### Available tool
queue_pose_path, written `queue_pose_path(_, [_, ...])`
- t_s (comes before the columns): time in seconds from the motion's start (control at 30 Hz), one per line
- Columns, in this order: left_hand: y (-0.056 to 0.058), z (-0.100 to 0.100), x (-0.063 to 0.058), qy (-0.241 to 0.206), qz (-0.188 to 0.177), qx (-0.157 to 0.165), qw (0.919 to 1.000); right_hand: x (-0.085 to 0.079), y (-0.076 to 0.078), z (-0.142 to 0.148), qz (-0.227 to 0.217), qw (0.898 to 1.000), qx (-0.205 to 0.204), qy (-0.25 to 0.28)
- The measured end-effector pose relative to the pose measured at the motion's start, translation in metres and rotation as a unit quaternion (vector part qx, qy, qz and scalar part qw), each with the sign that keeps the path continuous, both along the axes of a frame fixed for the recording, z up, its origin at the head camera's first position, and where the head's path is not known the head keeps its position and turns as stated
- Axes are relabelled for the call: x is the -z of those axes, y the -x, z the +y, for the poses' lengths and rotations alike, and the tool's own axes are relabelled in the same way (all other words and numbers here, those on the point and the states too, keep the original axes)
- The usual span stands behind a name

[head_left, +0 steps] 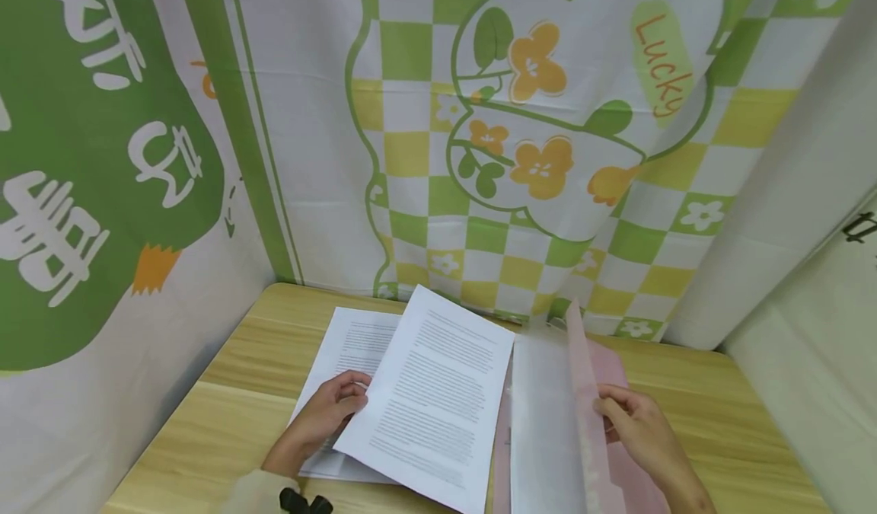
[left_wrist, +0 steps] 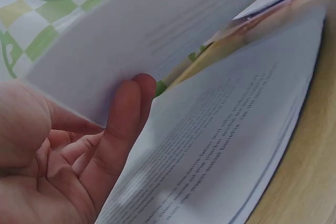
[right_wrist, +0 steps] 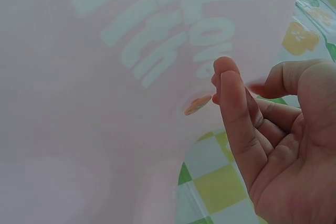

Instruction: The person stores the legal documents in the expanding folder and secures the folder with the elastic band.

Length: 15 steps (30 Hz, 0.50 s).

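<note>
My left hand (head_left: 325,415) pinches the left edge of a printed sheet (head_left: 432,400) between thumb and fingers. The sheet is lifted and tilted over other printed pages (head_left: 359,335) that lie on the table. In the left wrist view, the raised sheet (left_wrist: 100,45) curves above the lower pages (left_wrist: 210,140). My right hand (head_left: 644,430) holds the edge of the raised cover of a pink folder (head_left: 585,400), which stands opened beside the sheet. Translucent pocket leaves (head_left: 544,415) show inside it. White lettering marks the pink cover (right_wrist: 63,129) in the right wrist view.
The wooden table (head_left: 226,400) extends to both sides of the papers and folder. A green-and-white patterned curtain (head_left: 411,133) hangs close along the table's far edge. More fabric hangs at the left and right. A black strap (head_left: 301,502) is on the left wrist.
</note>
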<state>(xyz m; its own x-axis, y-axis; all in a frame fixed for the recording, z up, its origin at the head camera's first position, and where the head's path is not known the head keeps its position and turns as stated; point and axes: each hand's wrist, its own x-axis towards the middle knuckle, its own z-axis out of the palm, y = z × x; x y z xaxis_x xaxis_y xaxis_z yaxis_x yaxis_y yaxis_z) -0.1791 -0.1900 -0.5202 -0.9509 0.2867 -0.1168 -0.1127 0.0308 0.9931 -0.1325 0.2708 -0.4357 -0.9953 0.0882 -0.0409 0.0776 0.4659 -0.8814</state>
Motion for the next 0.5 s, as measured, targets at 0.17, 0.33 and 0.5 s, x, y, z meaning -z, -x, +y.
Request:
queue_pose_path(0.17, [0.003, 0.003, 0.004, 0.003, -0.004, 0.010, 0.9999, 0.000, 0.000, 0.000, -0.008, 1.000, -0.001, -0.005])
queue_pose_path(0.33, [0.002, 0.008, 0.002, 0.006, -0.001, 0.015, 0.9999, 0.000, 0.000, 0.000, -0.016, 1.000, -0.002, -0.002])
queue_pose_path(0.5, [0.002, 0.013, -0.004, 0.008, 0.004, 0.017, 0.9998, 0.001, 0.000, 0.001, -0.017, 1.000, -0.003, 0.003])
